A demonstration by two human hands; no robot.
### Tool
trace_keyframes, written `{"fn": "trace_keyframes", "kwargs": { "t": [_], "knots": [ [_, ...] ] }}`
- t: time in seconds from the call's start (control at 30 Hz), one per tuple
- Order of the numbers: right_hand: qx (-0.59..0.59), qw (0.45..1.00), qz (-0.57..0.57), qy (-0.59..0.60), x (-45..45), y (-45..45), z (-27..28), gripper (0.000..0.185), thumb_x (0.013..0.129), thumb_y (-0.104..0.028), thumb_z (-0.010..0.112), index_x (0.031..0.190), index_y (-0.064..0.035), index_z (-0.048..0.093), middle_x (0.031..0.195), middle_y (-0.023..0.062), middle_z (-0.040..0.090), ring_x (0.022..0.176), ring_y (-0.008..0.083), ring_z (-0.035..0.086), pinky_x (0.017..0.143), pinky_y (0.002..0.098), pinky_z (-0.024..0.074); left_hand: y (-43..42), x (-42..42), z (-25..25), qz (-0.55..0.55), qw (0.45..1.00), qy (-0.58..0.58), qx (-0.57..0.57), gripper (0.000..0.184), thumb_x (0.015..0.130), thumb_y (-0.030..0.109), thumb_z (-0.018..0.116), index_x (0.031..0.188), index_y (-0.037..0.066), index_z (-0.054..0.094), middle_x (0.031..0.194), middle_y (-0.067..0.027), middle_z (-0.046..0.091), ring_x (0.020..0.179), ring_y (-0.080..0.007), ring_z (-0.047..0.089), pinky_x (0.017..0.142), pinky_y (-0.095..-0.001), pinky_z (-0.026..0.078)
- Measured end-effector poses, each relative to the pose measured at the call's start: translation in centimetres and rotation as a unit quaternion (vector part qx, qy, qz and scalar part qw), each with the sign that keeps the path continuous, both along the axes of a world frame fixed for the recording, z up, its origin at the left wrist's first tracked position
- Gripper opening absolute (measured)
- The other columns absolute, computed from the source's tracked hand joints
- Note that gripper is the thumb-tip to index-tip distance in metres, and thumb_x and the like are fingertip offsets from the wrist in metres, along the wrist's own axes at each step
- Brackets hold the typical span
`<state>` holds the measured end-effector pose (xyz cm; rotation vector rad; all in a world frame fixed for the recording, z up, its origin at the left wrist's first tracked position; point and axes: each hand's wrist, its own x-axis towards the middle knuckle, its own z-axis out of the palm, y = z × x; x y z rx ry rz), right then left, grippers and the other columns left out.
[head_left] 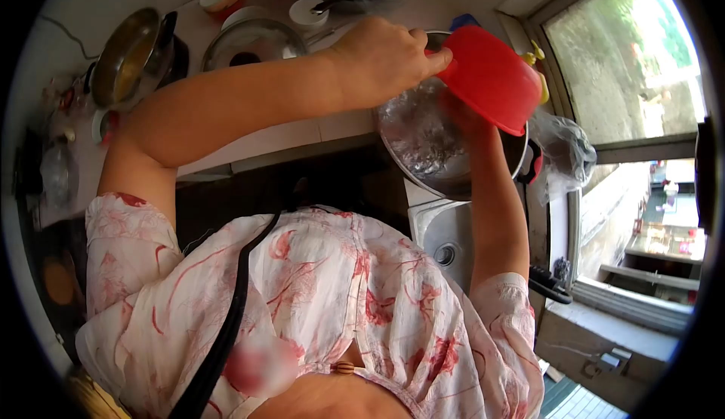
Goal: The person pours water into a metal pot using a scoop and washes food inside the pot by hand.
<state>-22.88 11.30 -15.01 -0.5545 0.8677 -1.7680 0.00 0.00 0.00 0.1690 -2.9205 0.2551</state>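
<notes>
My left hand [393, 58] reaches across to the right and grips the rim of a red plastic bowl [495, 75], thumb along the edge. The bowl is tilted over a large metal pot [394, 164] of clear, rippling liquid. My right hand [464, 113] is beneath the bowl, over or in the pot. Its fingers are blurred and mostly covered by the bowl, so their position is hidden. A red and black handle [533, 161] shows at the pot's right side.
A steel sink [444, 226] lies in front of the pot. Left along the counter are a lidded pan [253, 40], a deep steel pot [132, 56] and a white bowl [308, 13]. A clear plastic bag [560, 151] hangs near the window [623, 60] at right.
</notes>
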Motion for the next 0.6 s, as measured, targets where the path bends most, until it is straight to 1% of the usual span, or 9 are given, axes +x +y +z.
{"fn": "trace_keyframes", "kwargs": {
  "t": [0.07,0.13,0.2,0.23,0.27,0.33,0.4,0.5,0.6],
  "knots": [
    [0.230,0.971,0.007,0.072,-0.9,0.0,-0.7,0.024,0.082,-0.030,0.055,0.095,-0.0096,0.054,0.074,0.0020,0.057,0.066,0.0129,0.055,0.058,0.0271,0.0473,0.0,1.6,0.0,0.031,0.998,0.028,0.040,0.052,0.067,0.022,0.067,0.117,0.018,0.050,0.096,-0.0136,0.060,0.073,-0.0261,0.062,0.063,-0.0345,0.049],
    [0.299,0.919,0.044,0.251,-1.9,0.3,-1.8,0.019,0.083,-0.027,0.053,0.088,-0.0078,0.056,0.070,0.0022,0.057,0.061,0.0128,0.055,0.056,0.0261,0.0473,-0.9,4.5,-1.7,0.044,0.981,0.101,0.158,0.051,0.068,0.020,0.066,0.117,0.017,0.050,0.091,-0.0132,0.060,0.068,-0.0234,0.061,0.059,-0.0335,0.048],
    [0.376,0.883,0.051,0.275,-1.8,-0.1,-2.4,0.017,0.079,-0.019,0.055,0.088,-0.0045,0.058,0.068,0.0039,0.057,0.056,0.0119,0.055,0.048,0.0236,0.0453,-3.1,8.1,-4.9,-0.016,0.918,0.266,0.294,0.050,0.073,0.017,0.062,0.120,0.010,0.046,0.077,-0.0103,0.058,0.053,-0.0141,0.054,0.047,-0.0268,0.042],
    [0.372,0.885,0.069,0.271,-1.4,-0.2,-2.6,0.017,0.079,-0.019,0.055,0.088,-0.0045,0.058,0.068,0.0039,0.057,0.056,0.0119,0.055,0.048,0.0236,0.0453,-2.5,11.0,-3.9,0.091,0.837,0.208,0.497,0.052,0.074,0.017,0.062,0.122,0.006,0.044,0.077,-0.0094,0.057,0.051,-0.0119,0.052,0.045,-0.0240,0.040],
    [0.370,0.867,0.080,0.324,-1.4,-0.1,-2.6,0.016,0.080,-0.019,0.055,0.086,-0.0044,0.058,0.068,0.0043,0.057,0.057,0.0121,0.056,0.047,0.0235,0.0455,-1.8,13.8,-2.8,0.190,0.701,0.147,0.671,0.054,0.076,0.018,0.061,0.123,0.003,0.041,0.076,-0.0084,0.056,0.049,-0.0098,0.050,0.044,-0.0212,0.038],
    [0.363,0.844,0.104,0.381,-2.1,0.2,-3.1,0.016,0.081,-0.020,0.054,0.084,-0.0043,0.059,0.068,0.0048,0.057,0.057,0.0122,0.056,0.047,0.0234,0.0457,-1.5,19.7,-5.1,0.199,0.542,0.225,0.785,0.056,0.079,0.020,0.057,0.126,0.002,0.033,0.073,-0.0067,0.052,0.045,-0.0079,0.045,0.040,-0.0187,0.035],
    [0.388,0.821,0.110,0.404,-3.6,0.4,-4.0,0.018,0.081,-0.021,0.053,0.083,-0.0043,0.059,0.067,0.0045,0.057,0.056,0.0118,0.056,0.046,0.0233,0.0450,-0.4,25.9,-8.4,0.211,0.458,0.293,0.812,0.050,0.081,0.021,0.055,0.123,0.003,0.036,0.073,-0.0071,0.053,0.042,-0.0095,0.044,0.038,-0.0195,0.035],
    [0.415,0.799,0.125,0.416,-3.5,1.4,-4.8,0.019,0.080,-0.023,0.055,0.084,-0.0050,0.059,0.068,0.0034,0.057,0.055,0.0107,0.055,0.046,0.0218,0.0437,2.7,34.8,-11.8,0.289,0.414,0.335,0.796,0.046,0.083,0.023,0.052,0.122,0.004,0.037,0.076,-0.0072,0.052,0.047,-0.0104,0.046,0.039,-0.0202,0.036],
    [0.439,0.791,0.103,0.413,-4.3,1.0,-3.2,0.021,0.080,-0.025,0.056,0.089,-0.0062,0.058,0.073,0.0019,0.058,0.058,0.0104,0.056,0.048,0.0205,0.0433,4.1,38.7,-15.8,0.376,0.316,0.398,0.775,0.043,0.082,0.025,0.053,0.119,0.007,0.040,0.077,-0.0031,0.052,0.056,-0.0101,0.049,0.043,-0.0211,0.038]
  ]
}}
